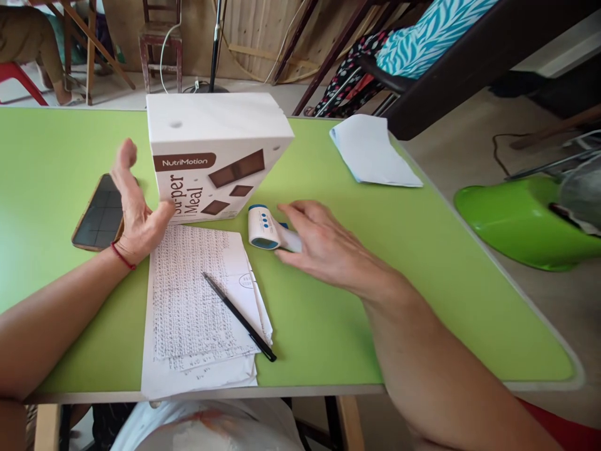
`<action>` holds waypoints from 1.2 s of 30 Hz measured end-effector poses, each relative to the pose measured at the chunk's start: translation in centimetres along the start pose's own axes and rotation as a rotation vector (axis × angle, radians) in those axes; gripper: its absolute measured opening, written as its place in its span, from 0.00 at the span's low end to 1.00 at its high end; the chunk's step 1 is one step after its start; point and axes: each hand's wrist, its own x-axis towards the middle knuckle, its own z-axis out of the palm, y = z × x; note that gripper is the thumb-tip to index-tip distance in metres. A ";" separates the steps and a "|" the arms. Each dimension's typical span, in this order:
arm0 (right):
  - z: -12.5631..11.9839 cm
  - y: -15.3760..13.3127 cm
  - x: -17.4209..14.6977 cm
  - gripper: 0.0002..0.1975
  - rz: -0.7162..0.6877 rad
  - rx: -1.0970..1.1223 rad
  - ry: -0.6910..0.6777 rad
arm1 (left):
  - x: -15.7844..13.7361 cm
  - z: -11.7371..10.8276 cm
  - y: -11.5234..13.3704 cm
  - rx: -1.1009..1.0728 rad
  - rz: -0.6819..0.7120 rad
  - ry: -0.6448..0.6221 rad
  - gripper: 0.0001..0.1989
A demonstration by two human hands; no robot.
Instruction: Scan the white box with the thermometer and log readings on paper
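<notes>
My left hand (137, 210) is open beside the white NutriMotion box (220, 119), its fingers stretched up and its thumb at the box's lower left corner; whether it touches the box is hard to tell. Under and behind that hand lies a smartphone (99, 213), partly covered. My right hand (323, 241) is closed loosely around the handle of a white and blue infrared thermometer (263, 227), which is low at the table, right of the box. Between my arms lie handwritten sheets of paper (192, 300) with a black pen (239, 317) across them.
The green table (319, 326) has a folded white paper (373, 150) near its far right edge. Beyond stand a wooden chair (160, 41) and a black pole (216, 50). A bright green plastic object (521, 219) is at the right. Other people sit in the background.
</notes>
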 end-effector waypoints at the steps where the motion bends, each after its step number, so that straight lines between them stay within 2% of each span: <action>1: -0.3 -0.7 -0.2 0.21 -0.057 0.000 0.093 | -0.2 0.1 0.6 0.131 0.104 0.095 0.39; 3: -0.6 -2.5 -0.9 0.13 -0.199 0.076 0.204 | -0.5 0.5 1.8 0.330 0.267 0.175 0.35; 5: -0.4 -4.6 -1.8 0.03 -0.351 0.218 0.112 | -0.8 0.9 2.7 0.431 0.418 0.151 0.31; 7: 0.2 -6.5 -2.6 0.07 -0.408 0.257 0.013 | -1.1 1.3 3.4 0.452 0.513 0.123 0.27; 9: 1.1 -7.6 -3.1 0.04 -0.417 0.206 -0.031 | -1.4 1.6 3.8 0.431 0.541 0.124 0.24; 10: 1.5 -7.8 -3.1 0.03 -0.414 0.186 -0.031 | -1.5 1.7 4.1 0.411 0.537 0.116 0.22; 12: 1.8 -7.5 -2.9 0.08 -0.404 0.214 0.016 | -1.6 1.7 4.5 0.362 0.468 0.016 0.15; 15: 1.6 -5.7 -2.0 0.12 -0.343 0.457 0.138 | -1.6 1.7 4.9 0.298 0.377 -0.240 0.07; 17: 1.4 -4.6 -1.3 0.15 -0.253 0.678 0.185 | -1.8 1.8 5.2 0.328 0.407 -0.387 0.04; 21: 2.1 -3.8 -0.8 0.20 -0.149 1.032 0.200 | -2.7 2.2 6.1 0.590 0.493 -0.690 0.10; 23: 2.9 -4.1 -1.0 0.14 -0.106 1.135 0.221 | -3.3 2.5 6.9 0.717 0.435 -0.827 0.11; 25: 3.6 -4.4 -1.2 0.06 -0.042 1.212 0.209 | -3.8 2.9 7.8 0.814 0.317 -0.955 0.13; 26: 3.9 -4.6 -1.3 0.08 -0.005 1.243 0.188 | -3.9 3.1 8.1 0.852 0.264 -1.008 0.15; 29: 4.4 -4.9 -1.3 0.14 0.109 1.268 0.136 | -4.0 3.4 8.9 0.921 0.164 -1.117 0.22; 33: 4.5 -5.3 -0.9 0.05 0.155 1.080 0.201 | -3.6 3.5 9.1 0.935 0.101 -1.189 0.23; 36: 4.6 -5.5 -0.5 0.04 0.123 0.930 0.244 | -3.4 3.4 9.1 0.951 0.065 -1.210 0.23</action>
